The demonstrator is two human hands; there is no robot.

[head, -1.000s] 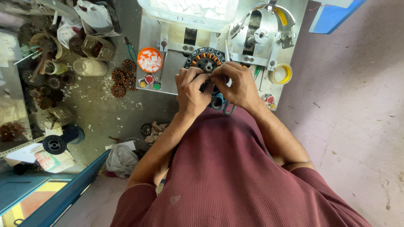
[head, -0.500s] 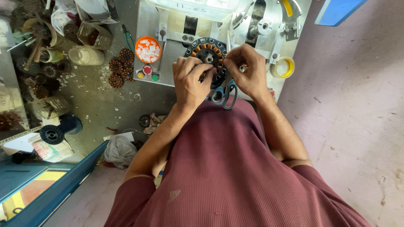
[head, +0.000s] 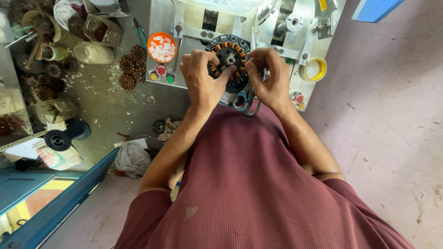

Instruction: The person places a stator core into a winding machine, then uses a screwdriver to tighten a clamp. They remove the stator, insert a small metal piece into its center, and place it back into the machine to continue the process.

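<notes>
A round black stator (head: 229, 55) wound with copper coils sits at the front of a grey metal winding machine (head: 286, 32). My left hand (head: 201, 80) grips its left rim, fingers curled over the coils. From the right, my right hand (head: 270, 78) pinches the stator's edge with thumb and fingers. Blue-handled scissors (head: 244, 102) lie just below the stator, between my wrists. Part of the stator is hidden under my fingers.
An orange bowl of white slips (head: 162, 47) and coloured push buttons (head: 160, 73) are left of the stator. A yellow tape roll (head: 313, 69) sits at the right. Wound stators (head: 130, 69), jars and clutter cover the floor at left; a blue bench edge (head: 69, 203) runs lower left.
My hands have spread apart onto the two sides of the stator, uncovering its centre. The camera view has shifted slightly, so the machine sits higher in frame.
</notes>
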